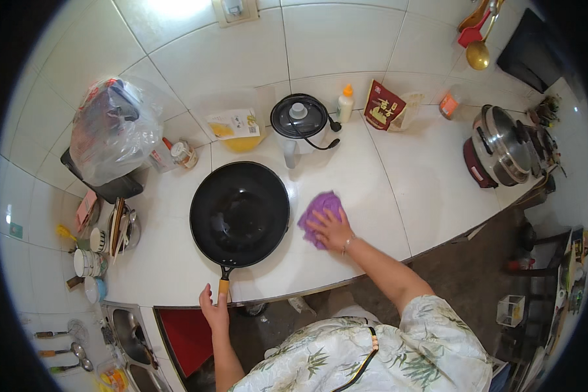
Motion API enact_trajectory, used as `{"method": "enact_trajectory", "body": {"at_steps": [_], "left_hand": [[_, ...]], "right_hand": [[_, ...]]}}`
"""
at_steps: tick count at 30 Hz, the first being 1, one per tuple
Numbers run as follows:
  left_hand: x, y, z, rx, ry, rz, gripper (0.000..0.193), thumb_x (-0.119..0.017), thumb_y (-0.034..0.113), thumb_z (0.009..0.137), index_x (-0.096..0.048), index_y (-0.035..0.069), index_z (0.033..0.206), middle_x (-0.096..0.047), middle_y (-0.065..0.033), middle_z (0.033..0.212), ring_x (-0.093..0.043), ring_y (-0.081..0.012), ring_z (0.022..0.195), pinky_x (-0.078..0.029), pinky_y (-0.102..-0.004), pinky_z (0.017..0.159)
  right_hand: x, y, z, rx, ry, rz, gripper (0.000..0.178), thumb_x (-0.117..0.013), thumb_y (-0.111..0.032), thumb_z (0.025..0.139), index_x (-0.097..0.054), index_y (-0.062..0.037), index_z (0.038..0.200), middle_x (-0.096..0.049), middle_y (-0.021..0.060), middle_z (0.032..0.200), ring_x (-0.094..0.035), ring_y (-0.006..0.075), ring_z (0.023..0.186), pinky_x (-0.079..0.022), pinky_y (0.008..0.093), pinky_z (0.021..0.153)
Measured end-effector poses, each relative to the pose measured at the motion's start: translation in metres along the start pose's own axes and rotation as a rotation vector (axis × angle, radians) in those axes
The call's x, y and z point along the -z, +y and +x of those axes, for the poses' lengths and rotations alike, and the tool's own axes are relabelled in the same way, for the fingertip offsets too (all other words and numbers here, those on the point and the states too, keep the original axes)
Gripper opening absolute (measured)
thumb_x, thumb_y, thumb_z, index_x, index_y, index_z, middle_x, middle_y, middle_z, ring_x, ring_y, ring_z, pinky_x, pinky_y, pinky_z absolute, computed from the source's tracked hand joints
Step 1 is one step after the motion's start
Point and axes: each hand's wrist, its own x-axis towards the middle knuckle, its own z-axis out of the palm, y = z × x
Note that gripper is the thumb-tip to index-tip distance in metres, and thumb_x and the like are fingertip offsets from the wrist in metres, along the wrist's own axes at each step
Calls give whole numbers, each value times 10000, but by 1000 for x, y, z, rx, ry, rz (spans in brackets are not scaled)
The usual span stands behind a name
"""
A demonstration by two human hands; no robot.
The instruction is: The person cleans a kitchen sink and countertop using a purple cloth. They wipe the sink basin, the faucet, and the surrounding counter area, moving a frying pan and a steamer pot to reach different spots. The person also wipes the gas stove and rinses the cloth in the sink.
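Note:
A purple cloth [319,217] lies crumpled on the white tiled counter, right of the wok. My right hand [333,232] rests flat on top of it, fingers spread, with a bracelet at the wrist. The black wok [240,212] sits on the counter, its wooden-ended handle [224,286] pointing toward me over the front edge. Close by the end of that handle is my left hand [215,312], raised with thumb and fingers apart; whether it touches the handle is hard to see.
Behind the wok stand a lidded electric pot [298,123] with its cord, a yellow pouch [238,134], a squeeze bottle [345,103] and a red packet [384,108]. A steel pot [503,147] is at far right. Bowls [87,262] and a sink [129,333] are at left.

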Motion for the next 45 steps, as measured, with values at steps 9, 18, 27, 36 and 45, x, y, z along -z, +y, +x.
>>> {"method": "enact_trajectory", "body": {"at_steps": [9,18,27,36,45], "left_hand": [[-73,110,5,-86,16,-203,369,-559,-1,822,-546,15,1191,-550,-120,1122,-549,-222,1004,-457,-320,823],[-148,159,-14,-119,-159,-321,337,-561,-34,809,-573,-3,1145,-553,-127,1127,-578,-209,959,-484,-299,768],[-180,175,-5,-63,-319,-348,360,-591,36,827,-559,30,1185,-541,-130,1139,-594,-197,907,-497,-292,730],[-232,237,11,-255,-439,-296,429,-566,44,835,-489,63,1257,-514,-155,1193,-580,-275,968,-486,-347,820],[-285,264,24,-668,-670,44,482,-627,214,797,-513,107,1252,-463,-138,1294,-411,-369,1192,-399,-471,928]], "right_hand": [[34,49,101,-308,37,145,483,-449,-263,916,-378,-296,1392,-236,8,1518,-188,270,1397,-84,550,1096],[71,168,90,-272,22,95,548,-465,-303,909,-299,-287,1432,-139,10,1547,-133,252,1414,-58,534,1113],[48,180,6,-402,96,40,535,-485,-266,898,-340,-266,1413,-203,30,1523,-185,284,1386,-94,523,1110],[49,111,-9,129,54,396,496,-666,-158,758,-537,-155,1237,-607,76,1125,-540,286,1007,-393,409,888],[137,20,139,113,-3,200,537,-550,-266,879,-360,-219,1379,-647,129,977,-623,310,851,-491,438,719]]}}
